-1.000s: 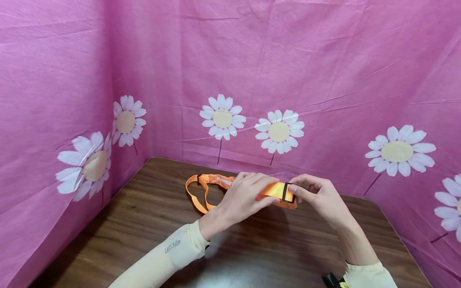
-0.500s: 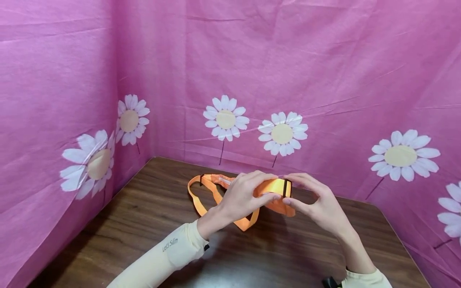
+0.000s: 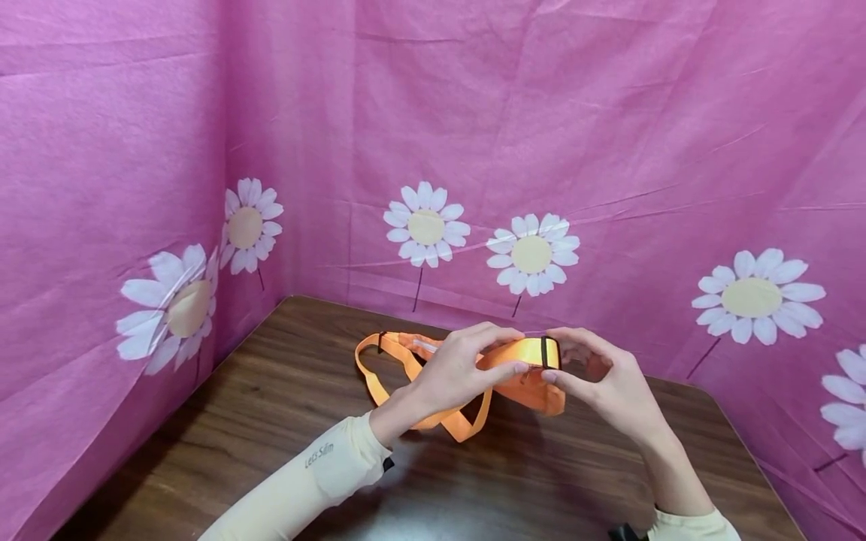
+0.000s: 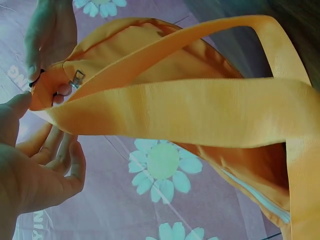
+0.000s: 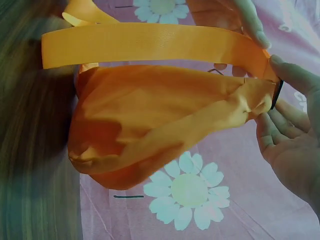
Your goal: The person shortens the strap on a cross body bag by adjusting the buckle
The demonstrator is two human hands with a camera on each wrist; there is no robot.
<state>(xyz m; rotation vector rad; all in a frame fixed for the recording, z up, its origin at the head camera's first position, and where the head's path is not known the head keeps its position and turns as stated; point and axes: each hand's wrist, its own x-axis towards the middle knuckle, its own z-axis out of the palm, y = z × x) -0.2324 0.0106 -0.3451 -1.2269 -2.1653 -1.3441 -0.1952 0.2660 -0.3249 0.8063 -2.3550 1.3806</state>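
Observation:
An orange fabric bag [image 3: 534, 396], waist-pack in shape, hangs beneath both hands. Its flat orange strap [image 3: 517, 352] runs up to a black slider buckle [image 3: 544, 352]. My left hand [image 3: 456, 370] pinches the strap just left of this buckle, thumb below and fingers above. On the other side, my right hand [image 3: 612, 379] pinches the buckle's end between thumb and fingers. The left wrist view shows a small metal zipper pull [image 4: 77, 79] near the hands and a pale zipper [image 4: 255, 195] along the bag. Strap loops cross in front of the bag [image 5: 135, 115] in the right wrist view.
Strap loops [image 3: 372, 379] with a second black slider [image 3: 381, 343] lie to the left on the dark wood table [image 3: 291, 361]. A pink cloth with white daisies [image 3: 473, 113] rises behind the table and along its sides.
The right hand has changed its hold on the buckle, and the buckle has turned more edge-on. A strap loop has come into view below the left hand, and more of the bag shows underneath.

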